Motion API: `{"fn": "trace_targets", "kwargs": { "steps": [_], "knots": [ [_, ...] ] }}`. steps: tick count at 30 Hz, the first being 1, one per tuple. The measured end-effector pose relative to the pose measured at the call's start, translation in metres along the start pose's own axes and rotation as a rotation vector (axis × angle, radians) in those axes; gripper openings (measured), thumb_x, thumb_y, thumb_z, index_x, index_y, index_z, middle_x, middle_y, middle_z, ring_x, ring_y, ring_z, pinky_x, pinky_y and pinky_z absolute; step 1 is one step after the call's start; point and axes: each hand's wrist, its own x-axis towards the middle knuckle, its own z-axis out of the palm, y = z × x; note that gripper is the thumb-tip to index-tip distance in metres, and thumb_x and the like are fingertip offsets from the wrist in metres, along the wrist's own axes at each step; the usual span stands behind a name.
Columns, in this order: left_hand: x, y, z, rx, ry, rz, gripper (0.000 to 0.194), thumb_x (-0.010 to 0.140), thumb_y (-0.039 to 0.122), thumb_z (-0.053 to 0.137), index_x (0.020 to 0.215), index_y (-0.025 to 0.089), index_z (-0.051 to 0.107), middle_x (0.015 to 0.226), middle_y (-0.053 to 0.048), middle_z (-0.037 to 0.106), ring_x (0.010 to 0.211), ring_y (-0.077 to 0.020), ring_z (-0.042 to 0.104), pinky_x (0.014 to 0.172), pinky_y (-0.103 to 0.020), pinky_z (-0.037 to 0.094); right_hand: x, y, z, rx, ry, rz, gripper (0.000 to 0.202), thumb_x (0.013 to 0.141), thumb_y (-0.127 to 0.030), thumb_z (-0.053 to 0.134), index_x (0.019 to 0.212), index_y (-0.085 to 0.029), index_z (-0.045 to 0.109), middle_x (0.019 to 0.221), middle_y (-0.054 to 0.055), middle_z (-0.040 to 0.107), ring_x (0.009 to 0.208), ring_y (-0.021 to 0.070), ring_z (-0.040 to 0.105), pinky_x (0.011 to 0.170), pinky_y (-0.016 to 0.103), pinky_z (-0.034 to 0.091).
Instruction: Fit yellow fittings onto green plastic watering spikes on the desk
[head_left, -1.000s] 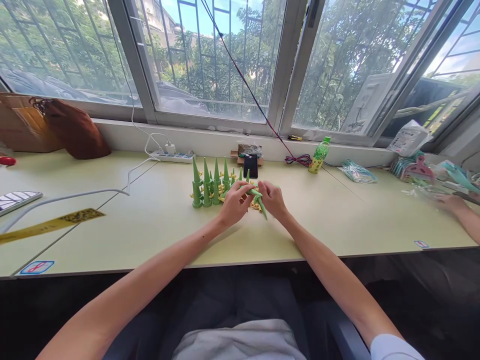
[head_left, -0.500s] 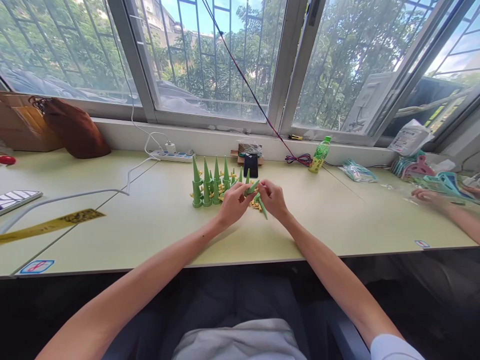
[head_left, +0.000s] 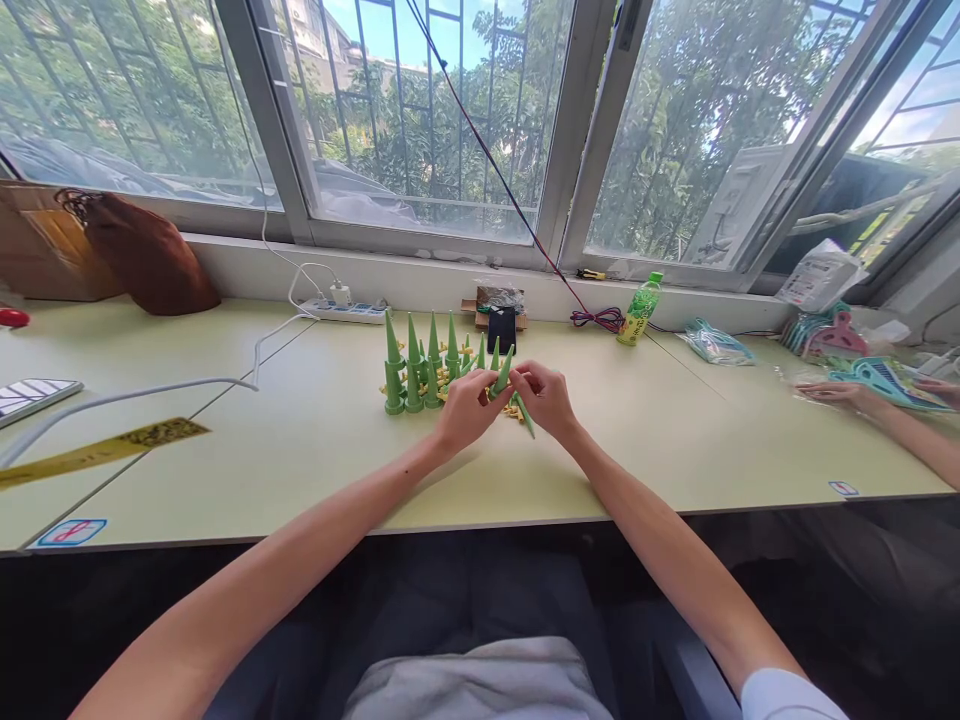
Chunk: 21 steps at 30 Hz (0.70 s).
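A green plastic spike (head_left: 505,370), pointed and tilted upward, is between my hands over the table. My left hand (head_left: 469,408) is closed around its lower part. The fingers of my right hand (head_left: 546,398) are pinched together beside the spike; whatever they grip is hidden. Just left of my hands, several green spikes (head_left: 412,385) with yellow pieces stand upright in rows. Another green spike (head_left: 526,418) lies under my right hand, near small yellow pieces (head_left: 513,411).
Behind the spikes lies a black phone (head_left: 502,330) by a small box. A green drink bottle (head_left: 640,310) stands toward the window. At left are a power strip (head_left: 352,312) and a yellow tape strip (head_left: 105,452). At right, another person's hand (head_left: 832,392) touches plastic packaging and a turquoise item (head_left: 885,380).
The spike in my left hand has turned from leaning right to pointing more upward. My right hand has shifted slightly. The other person's hand moved left with the packaging.
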Motion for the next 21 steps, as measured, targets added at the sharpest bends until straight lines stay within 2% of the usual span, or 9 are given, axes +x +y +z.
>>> {"fn": "trace_targets", "kwargs": {
  "steps": [8, 14, 21],
  "knots": [
    [-0.001, 0.0, 0.0, -0.011, -0.014, -0.018, 0.032, 0.088, 0.029, 0.065, 0.063, 0.018, 0.048, 0.062, 0.003, 0.046, 0.054, -0.0088, 0.04, 0.053, -0.023, 0.031, -0.002, -0.005, -0.001, -0.013, -0.006, 0.007, 0.03, 0.09, -0.046, 0.053, 0.081, -0.02, 0.065, 0.056, -0.001, 0.054, 0.054, 0.0135, 0.05, 0.05, 0.025, 0.036],
    [0.0, 0.002, -0.001, 0.024, -0.039, -0.013, 0.038, 0.086, 0.024, 0.064, 0.057, 0.017, 0.041, 0.06, 0.003, 0.042, 0.054, -0.0086, 0.037, 0.052, -0.024, 0.027, -0.002, -0.003, -0.002, 0.052, -0.046, -0.042, 0.02, 0.087, -0.035, 0.053, 0.081, -0.019, 0.063, 0.057, -0.003, 0.051, 0.049, 0.0108, 0.043, 0.05, 0.025, 0.034],
    [-0.001, -0.001, 0.0, 0.032, -0.054, -0.023, 0.041, 0.085, 0.023, 0.065, 0.056, 0.018, 0.037, 0.059, 0.004, 0.041, 0.054, -0.0092, 0.036, 0.052, -0.025, 0.026, -0.003, -0.01, -0.003, 0.034, -0.08, -0.06, 0.02, 0.085, -0.038, 0.057, 0.079, -0.019, 0.062, 0.052, -0.006, 0.04, 0.048, 0.0099, 0.035, 0.049, 0.025, 0.03]
  ]
}}
